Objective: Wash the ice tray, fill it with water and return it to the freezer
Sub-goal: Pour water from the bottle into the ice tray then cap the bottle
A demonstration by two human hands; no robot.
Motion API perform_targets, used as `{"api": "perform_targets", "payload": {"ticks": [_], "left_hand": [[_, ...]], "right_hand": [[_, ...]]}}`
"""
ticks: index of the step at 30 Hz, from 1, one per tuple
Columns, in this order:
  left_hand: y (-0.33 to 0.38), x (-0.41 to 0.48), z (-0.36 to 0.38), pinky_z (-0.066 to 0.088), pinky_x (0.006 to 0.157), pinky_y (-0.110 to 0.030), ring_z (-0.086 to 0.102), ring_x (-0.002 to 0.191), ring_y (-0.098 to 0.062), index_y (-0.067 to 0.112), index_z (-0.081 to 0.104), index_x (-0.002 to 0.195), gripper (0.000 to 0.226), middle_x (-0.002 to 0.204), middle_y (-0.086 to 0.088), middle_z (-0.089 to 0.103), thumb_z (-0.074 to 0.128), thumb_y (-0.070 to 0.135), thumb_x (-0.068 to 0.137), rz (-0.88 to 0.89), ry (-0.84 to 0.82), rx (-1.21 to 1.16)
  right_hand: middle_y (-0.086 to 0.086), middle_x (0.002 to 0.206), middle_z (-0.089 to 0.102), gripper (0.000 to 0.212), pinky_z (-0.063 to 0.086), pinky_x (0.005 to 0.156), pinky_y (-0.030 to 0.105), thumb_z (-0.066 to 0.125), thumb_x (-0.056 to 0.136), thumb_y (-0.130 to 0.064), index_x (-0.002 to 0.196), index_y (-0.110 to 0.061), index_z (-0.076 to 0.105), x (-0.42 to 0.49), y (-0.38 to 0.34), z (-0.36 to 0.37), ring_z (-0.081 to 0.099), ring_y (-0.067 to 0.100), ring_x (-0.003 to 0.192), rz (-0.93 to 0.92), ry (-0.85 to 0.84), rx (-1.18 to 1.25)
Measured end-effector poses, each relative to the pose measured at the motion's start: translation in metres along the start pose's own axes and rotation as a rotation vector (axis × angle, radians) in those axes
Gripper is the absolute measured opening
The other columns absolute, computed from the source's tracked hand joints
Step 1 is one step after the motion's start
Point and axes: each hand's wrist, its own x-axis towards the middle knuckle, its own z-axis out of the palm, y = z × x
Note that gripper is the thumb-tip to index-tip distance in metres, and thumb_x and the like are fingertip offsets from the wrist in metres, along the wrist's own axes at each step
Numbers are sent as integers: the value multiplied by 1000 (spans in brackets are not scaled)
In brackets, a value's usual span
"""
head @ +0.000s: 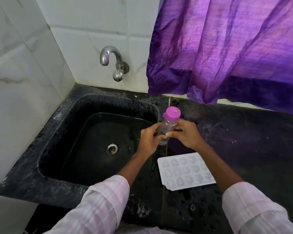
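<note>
Head view: a capped bottle (167, 128) was gripped by curled fingers of left hand (149, 140) and right hand (187, 136), likely to fill the flat-laid ice tray (184, 172).

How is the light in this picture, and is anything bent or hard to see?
Head view: light glows through the purple curtain; the tap carries small highlights; the black sink is dim and loses detail; the wide lens curves the wall tile lines; the clear bottle is faint against the dark counter.
</note>
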Motion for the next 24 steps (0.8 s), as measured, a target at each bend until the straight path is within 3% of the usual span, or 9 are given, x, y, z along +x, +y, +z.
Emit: {"api": "perform_targets", "payload": {"ticks": [2, 4, 8, 10, 12, 14, 18, 21, 24], "left_hand": [[6, 10, 3, 51, 85, -10, 65, 100, -10, 1, 62, 129, 45, 115, -10, 71, 72, -4, 85, 2, -24, -2], [11, 22, 8, 44, 80, -2, 61, 99, -9, 0, 61, 129, 42, 113, -9, 70, 70, -5, 87, 6, -49, 40], [12, 38, 21, 53, 94, -25, 68, 107, -21, 3, 61, 130, 43, 117, -11, 71, 69, -2, 88, 25, -102, 77], [11, 42, 24, 48, 92, -22, 65, 110, -25, 4, 60, 131, 42, 120, -15, 69, 67, 1, 90, 18, -102, 118], [10, 44, 28, 48, 90, -17, 64, 110, -19, 1, 59, 133, 44, 123, -14, 69, 66, -4, 90, 36, -118, 94], [7, 46, 30, 52, 97, -26, 65, 113, -17, 2, 58, 134, 46, 124, -11, 69, 66, -4, 90, 55, -125, 92], [-1, 52, 31, 49, 104, -32, 63, 120, -19, 5, 54, 139, 50, 129, -9, 67, 66, -1, 92, 22, -160, 116], [-4, 49, 28, 46, 107, -28, 60, 124, -17, 8, 50, 144, 55, 135, -8, 64, 65, 1, 92, 8, -194, 139], [-8, 28, 20, 45, 103, -21, 62, 122, -18, 6, 53, 141, 50, 131, -10, 66, 67, 5, 93, -60, -120, 145]], "right_hand": [[-6, 102, 74, 47, 54, 87, 15, 86, 72, -10, 116, -12, 68, 5, -1, -5, 68, -4, 88, -13, 31, -14], [-4, 103, 72, 49, 48, 78, 3, 85, 73, -7, 118, -9, 67, 11, 0, -12, 66, -3, 87, -14, 55, -21], [-2, 101, 71, 51, 46, 71, 0, 84, 73, -3, 120, -4, 65, 15, 7, -18, 68, 11, 90, 5, 108, -21], [-1, 102, 71, 50, 46, 71, 0, 83, 74, -3, 120, -4, 64, 15, 12, -18, 68, 9, 89, 24, 124, -16], [-1, 104, 70, 50, 45, 71, 0, 82, 75, -4, 121, -4, 63, 14, 16, -18, 65, -1, 85, 35, 133, -8], [-3, 104, 68, 49, 44, 70, -1, 82, 76, -7, 121, -4, 63, 16, 19, -18, 61, -10, 84, 37, 139, -6], [-1, 106, 69, 48, 45, 70, 0, 82, 78, -10, 121, -5, 62, 17, 22, -18, 64, 1, 86, 44, 142, -7], [-6, 105, 68, 49, 50, 76, 4, 82, 77, -12, 122, -7, 63, 16, 26, -19, 64, -2, 87, 44, 132, -22], [-6, 110, 64, 56, 48, 80, 5, 84, 77, -15, 127, -9, 61, 6, 32, -20, 62, 5, 99, 100, 109, -37]]}}
